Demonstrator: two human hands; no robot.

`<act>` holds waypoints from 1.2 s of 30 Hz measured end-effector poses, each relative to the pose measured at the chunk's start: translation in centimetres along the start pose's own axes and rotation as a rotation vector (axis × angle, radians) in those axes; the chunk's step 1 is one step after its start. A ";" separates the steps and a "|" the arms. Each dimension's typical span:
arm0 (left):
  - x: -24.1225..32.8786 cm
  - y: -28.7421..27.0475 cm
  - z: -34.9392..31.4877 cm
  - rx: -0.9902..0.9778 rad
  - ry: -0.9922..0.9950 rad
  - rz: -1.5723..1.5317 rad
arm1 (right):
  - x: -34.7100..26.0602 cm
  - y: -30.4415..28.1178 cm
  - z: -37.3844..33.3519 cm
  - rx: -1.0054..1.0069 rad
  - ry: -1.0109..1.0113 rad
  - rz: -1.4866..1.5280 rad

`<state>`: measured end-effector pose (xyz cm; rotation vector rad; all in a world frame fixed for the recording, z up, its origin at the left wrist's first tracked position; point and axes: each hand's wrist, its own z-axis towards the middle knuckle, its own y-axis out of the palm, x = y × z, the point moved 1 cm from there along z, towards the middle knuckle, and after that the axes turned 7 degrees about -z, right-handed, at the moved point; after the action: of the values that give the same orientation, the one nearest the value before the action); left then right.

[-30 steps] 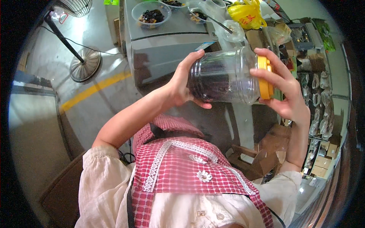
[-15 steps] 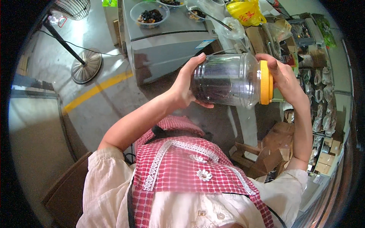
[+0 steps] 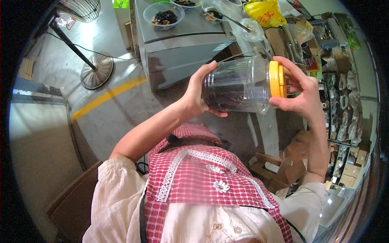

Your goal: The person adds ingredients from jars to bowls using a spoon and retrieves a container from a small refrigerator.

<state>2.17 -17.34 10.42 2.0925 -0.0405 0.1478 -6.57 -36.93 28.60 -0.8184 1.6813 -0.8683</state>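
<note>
A large clear plastic jar (image 3: 237, 85) lies sideways in the air in front of me, with dark contents showing toward its base. My left hand (image 3: 198, 91) grips the base end, thumb above and fingers underneath. At the other end, the jar's yellow screw lid (image 3: 277, 79) is on the mouth. My right hand (image 3: 299, 87) is closed around that lid, with fingers over the top edge and the thumb on the lower edge.
A grey cabinet (image 3: 182, 60) ahead carries clear bowls of dark food (image 3: 164, 16) and a yellow plastic bag (image 3: 265, 13). A fan stand (image 3: 96, 71) is on the floor at left. Cardboard boxes (image 3: 279, 170) sit low at right, beside shelves with packets (image 3: 344, 97).
My right hand has shifted its grip on the lid; its thumb now shows on the lower edge. The jar's lid end has moved slightly left. My left hand keeps its hold.
</note>
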 end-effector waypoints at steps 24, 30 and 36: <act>2.1 -0.6 1.0 -0.019 0.289 0.140 | 2.5 2.0 -0.8 0.060 -0.182 -0.264; 3.1 -3.1 1.9 -0.013 0.322 0.243 | 3.5 7.1 -2.2 0.240 -0.089 -0.090; 1.3 -2.6 0.9 0.166 0.280 0.194 | 3.7 6.0 -1.2 0.142 -0.087 -0.037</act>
<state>3.77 -16.80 7.91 2.2116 -0.0635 0.5775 -9.23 -36.80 21.98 -0.7808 1.5151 -0.9531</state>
